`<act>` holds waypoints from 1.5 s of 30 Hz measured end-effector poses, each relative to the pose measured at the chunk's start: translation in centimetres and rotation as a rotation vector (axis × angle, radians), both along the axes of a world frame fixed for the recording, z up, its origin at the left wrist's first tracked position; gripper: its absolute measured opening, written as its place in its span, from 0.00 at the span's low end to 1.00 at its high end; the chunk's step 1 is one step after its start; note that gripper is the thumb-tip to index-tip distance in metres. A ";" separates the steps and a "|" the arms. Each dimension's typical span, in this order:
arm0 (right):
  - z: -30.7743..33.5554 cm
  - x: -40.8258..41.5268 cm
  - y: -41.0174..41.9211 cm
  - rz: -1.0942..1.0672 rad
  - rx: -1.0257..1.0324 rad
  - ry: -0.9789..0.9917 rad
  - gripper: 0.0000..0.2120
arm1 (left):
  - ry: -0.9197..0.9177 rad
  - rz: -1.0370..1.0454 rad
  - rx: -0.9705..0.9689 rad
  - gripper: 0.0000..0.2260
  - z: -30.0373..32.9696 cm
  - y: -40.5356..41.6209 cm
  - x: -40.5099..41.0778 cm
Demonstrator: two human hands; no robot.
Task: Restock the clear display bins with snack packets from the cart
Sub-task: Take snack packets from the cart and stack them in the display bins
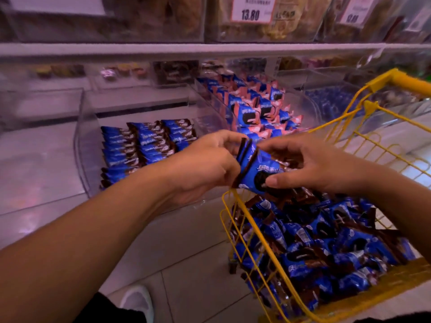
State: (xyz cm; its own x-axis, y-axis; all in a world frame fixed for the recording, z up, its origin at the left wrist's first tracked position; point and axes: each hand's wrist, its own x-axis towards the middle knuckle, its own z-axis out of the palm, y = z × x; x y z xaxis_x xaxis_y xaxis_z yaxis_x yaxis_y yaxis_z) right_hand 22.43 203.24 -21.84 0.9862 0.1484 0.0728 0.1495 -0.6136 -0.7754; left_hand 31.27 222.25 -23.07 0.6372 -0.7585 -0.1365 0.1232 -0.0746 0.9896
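Both hands meet just above the yellow cart's (235, 207) rim. The left hand (205, 169) pinches two blue packets (243, 149) by their edges; the right hand (310, 165), fingers curled, grips a third packet (255, 171) beside them. Left of the cart, a clear bin (86, 145) holds neat rows of packets; more lie heaped in the cart

A price card (253, 9) on the upper bin reads "13.80".

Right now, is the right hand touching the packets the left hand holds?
Touching. The head view shows the right hand with thumb and fingers on the blue packets, which the left hand grips at their other end.
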 end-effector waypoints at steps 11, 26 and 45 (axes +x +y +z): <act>6.3 11.6 5.7 0.114 -0.720 -0.145 0.22 | -0.922 0.401 0.817 0.19 -2.8 6.5 10.1; -1.6 20.8 9.9 0.368 -1.330 0.198 0.29 | -0.976 -0.526 1.470 0.24 -4.8 7.0 12.2; 1.8 14.4 8.0 0.167 -1.433 -0.263 0.28 | -1.278 0.213 1.078 0.15 -1.6 5.3 8.7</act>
